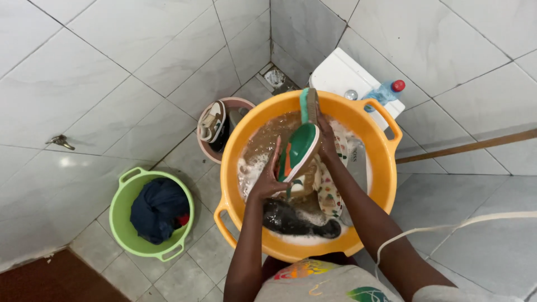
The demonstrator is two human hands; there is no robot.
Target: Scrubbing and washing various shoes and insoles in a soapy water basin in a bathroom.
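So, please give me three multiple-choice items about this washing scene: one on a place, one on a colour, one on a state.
1. Where is the green basin?
A. inside the orange basin
B. on the floor, to the person's left
C. on the white box

2. What colour is the bottle cap?
A. red
B. black
C. yellow

3. What is the state of the water in the orange basin?
A. clear
B. frozen
C. brown and foamy

Answers: 1 B, it stands apart on the tiles; 2 A, the cap shows red; 3 C, murky water with suds surrounds the green shoe held by the left hand and right hand.
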